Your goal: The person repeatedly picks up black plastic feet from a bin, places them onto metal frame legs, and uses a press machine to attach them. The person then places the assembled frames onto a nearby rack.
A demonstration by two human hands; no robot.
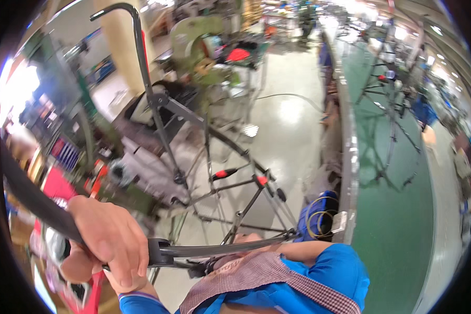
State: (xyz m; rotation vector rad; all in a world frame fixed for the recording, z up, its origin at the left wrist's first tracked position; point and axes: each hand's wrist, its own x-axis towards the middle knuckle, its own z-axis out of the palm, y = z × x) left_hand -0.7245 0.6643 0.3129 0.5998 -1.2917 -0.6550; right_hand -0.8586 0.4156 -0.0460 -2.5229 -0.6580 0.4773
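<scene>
A large black tubular frame with red tabs (186, 111), much like a folding stroller chassis, stands tilted in front of me. Its thick curved black bar (39, 201) runs in from the left edge. My left hand (112, 243) is closed around this bar, beside a black plastic joint (159, 252). From that joint a flatter dark tube (225, 249) crosses before my body to the right. My right forearm (311, 251) reaches leftward behind this tube. Only a bit of skin of my right hand (247, 237) shows there, and its fingers are hidden.
On the right runs a long green surface (392, 225) with a metal edge, with another black frame (390, 104) on it. A blue bundle with a yellowish coil (319, 215) lies beside that edge. Green machinery (191, 36) and a cream column (121, 52) stand at the far left.
</scene>
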